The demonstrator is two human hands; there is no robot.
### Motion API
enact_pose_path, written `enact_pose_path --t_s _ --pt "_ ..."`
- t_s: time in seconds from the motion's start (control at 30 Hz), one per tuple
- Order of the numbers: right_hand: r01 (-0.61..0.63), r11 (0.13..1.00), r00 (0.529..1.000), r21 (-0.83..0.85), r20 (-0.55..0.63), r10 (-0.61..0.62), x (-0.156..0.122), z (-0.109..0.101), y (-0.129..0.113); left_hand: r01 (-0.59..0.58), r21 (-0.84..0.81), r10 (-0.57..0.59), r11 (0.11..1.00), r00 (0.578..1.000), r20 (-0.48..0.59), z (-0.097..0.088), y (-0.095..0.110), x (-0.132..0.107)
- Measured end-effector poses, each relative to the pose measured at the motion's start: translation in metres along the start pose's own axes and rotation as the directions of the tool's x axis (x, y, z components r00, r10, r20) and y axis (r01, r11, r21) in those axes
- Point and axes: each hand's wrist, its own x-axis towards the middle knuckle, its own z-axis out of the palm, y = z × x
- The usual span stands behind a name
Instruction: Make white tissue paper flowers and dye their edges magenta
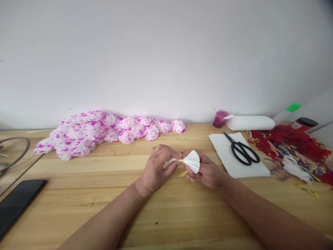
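Observation:
A pleated white paper bow (192,161), bound at its middle with yellow yarn (182,161), is held between my two hands above the table. My left hand (158,168) pinches the bow's narrow, gathered end between thumb and fingers. On the other side, my right hand (205,170) grips it from behind and below, where the pleats fan out; part of those fingers is hidden by the paper. The loose yarn ends hang down below the knot.
Pink-spotted white paper flowers (85,135) lie heaped along the wall. On the right are black scissors (241,151) on white paper sheets (221,146), a cup of purple liquid (220,119), a white paper roll (251,122) and tangled yarn (291,142). A black phone (19,205) lies at left.

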Motion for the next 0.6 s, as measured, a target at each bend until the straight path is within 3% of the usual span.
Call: enact_pose_path --t_s 0.13,0.27,0.43,0.6 --pt "0.023 1.000 1.000 -0.013 -0.016 -0.024 0.001 0.000 -0.001 -0.016 -0.021 0.016 1.000 0.999 -0.027 -0.001 0.000 0.000" --pt "0.066 0.994 0.997 -0.092 -0.024 -0.068 0.003 -0.004 -0.003 0.049 -0.046 -0.051 0.998 0.997 -0.062 -0.002 0.001 -0.002" --pt "0.115 0.974 0.993 -0.195 -0.006 -0.118 0.004 -0.011 -0.003 0.118 -0.086 -0.121 0.989 0.992 -0.026 -0.001 0.001 -0.005" --pt "0.135 0.964 0.991 -0.230 0.012 -0.136 0.005 -0.012 -0.004 -0.007 0.006 0.007 1.000 0.997 -0.072 -0.003 0.001 -0.002"
